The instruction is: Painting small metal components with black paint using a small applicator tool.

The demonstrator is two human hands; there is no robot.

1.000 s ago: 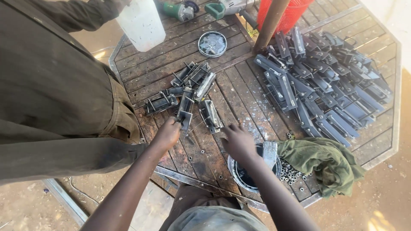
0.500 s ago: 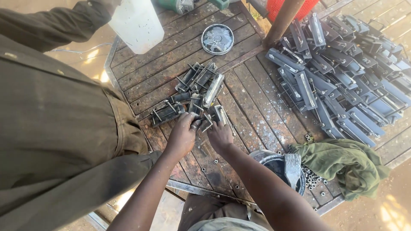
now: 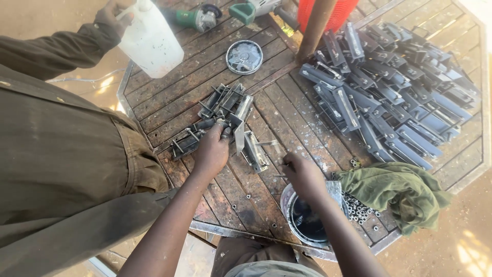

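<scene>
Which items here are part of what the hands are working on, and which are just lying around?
In hand:
- left hand on the small pile of metal brackets
- right hand above the dark can, near a loose bracket

Lying about:
- big stack of painted brackets
- green rag
- nuts
- round tin lid
- angle grinder
- white jug, held by another person

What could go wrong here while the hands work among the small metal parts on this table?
1. The left hand presses on a loose pile of grey metal brackets with protruding pins; these might scratch the fingers.
2. The right hand hovers beside the round metal tin of dark liquid at the wooden table's edge; a bump might tip it.
3. Small nuts lie loose and could roll off.
</scene>
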